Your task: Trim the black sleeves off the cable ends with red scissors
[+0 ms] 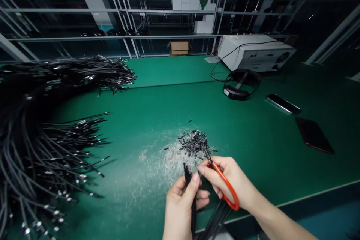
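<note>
My left hand (184, 202) is closed round a small bundle of black cables (186, 174), their ends pointing up and away from me. Close on its right, my right hand (225, 180) holds red-handled scissors (226, 182) with the blades pointing away. Its thumb and forefinger pinch together near the cable ends; whether they also grip a cable is too small to tell. Beyond both hands lies a pile of short black cut pieces (194, 143), with pale, thin fibre scraps (171, 159) scattered round it. More black cables (218, 217) hang below my right hand at the table edge.
Large bundles of black cables (25, 120) cover the left of the green table (135, 108). Toward the right are a black headband device (239, 92), a phone (283, 104), a dark red-edged phone-like slab (315, 135) and a white machine (255, 54). Metal shelving (165, 37) stands behind.
</note>
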`<action>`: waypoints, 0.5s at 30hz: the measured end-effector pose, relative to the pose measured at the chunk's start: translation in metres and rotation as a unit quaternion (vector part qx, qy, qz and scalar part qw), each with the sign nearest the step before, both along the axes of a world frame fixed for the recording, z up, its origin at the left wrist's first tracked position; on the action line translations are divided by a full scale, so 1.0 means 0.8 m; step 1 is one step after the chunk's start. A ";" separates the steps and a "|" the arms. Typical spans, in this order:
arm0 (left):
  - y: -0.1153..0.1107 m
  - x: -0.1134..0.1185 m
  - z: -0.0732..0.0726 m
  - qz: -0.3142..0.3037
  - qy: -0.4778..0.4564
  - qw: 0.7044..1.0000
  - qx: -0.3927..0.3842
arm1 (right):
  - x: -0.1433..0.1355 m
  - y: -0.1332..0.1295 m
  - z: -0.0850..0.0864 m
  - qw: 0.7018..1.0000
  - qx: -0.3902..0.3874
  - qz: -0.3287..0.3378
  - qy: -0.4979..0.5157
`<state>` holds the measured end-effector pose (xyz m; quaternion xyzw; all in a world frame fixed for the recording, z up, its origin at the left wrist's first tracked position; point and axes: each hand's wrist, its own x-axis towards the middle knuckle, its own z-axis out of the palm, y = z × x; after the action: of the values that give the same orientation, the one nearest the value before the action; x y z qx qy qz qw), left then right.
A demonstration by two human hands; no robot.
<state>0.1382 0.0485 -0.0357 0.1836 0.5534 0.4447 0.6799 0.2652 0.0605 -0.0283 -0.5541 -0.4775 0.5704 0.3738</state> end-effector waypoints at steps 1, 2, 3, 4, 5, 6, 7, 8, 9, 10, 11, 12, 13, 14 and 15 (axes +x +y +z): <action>0.001 0.000 -0.001 0.001 -0.003 1.000 -0.002 | -0.002 0.000 0.001 1.000 0.004 -0.003 0.000; 0.001 0.000 -0.002 0.001 -0.004 1.000 -0.003 | -0.003 -0.001 0.001 1.000 0.007 -0.005 -0.002; 0.001 0.000 -0.003 0.001 -0.005 1.000 -0.005 | -0.004 -0.002 0.001 1.000 0.009 -0.008 -0.006; 0.002 0.000 -0.004 0.003 -0.005 1.000 -0.006 | -0.004 -0.003 0.001 1.000 0.012 -0.009 -0.011; 0.002 0.000 -0.004 0.004 -0.005 1.000 -0.005 | -0.004 -0.004 0.000 1.000 0.014 -0.007 -0.018; 0.001 0.000 -0.005 0.005 -0.005 1.000 -0.003 | -0.003 -0.005 -0.001 1.000 0.017 -0.005 -0.026; 0.001 0.000 -0.006 0.006 -0.005 1.000 0.001 | -0.002 -0.006 -0.001 0.999 0.019 -0.001 -0.037; 0.001 0.000 -0.006 0.008 -0.005 1.000 0.004 | -0.001 -0.007 0.000 0.998 0.025 0.001 -0.054; 0.000 0.001 -0.007 0.010 -0.003 1.000 0.006 | 0.000 -0.008 0.002 0.996 0.034 0.004 -0.077; 0.000 0.001 -0.007 0.012 -0.001 1.000 0.009 | 0.001 -0.008 0.005 0.993 0.049 0.006 -0.108; 0.000 0.002 -0.007 0.015 0.000 1.000 0.011 | 0.001 -0.009 0.008 0.987 0.071 0.007 -0.146; 0.000 0.002 -0.007 0.017 0.001 1.000 0.012 | 0.002 -0.009 0.011 0.977 0.098 0.008 -0.188; -0.001 0.002 -0.006 0.019 0.001 1.000 0.012 | 0.002 -0.009 0.013 0.965 0.126 0.009 -0.229; -0.001 0.002 -0.006 0.021 0.000 1.000 0.012 | 0.002 -0.009 0.014 0.951 0.155 0.010 -0.266; 0.000 0.001 -0.005 0.022 -0.002 1.000 0.010 | 0.003 -0.009 0.013 0.937 0.182 0.012 -0.297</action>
<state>0.1391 0.0481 -0.0400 0.1773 0.5516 0.4658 0.6688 0.2674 0.0533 -0.0177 -0.6151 -0.6686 0.2879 0.3030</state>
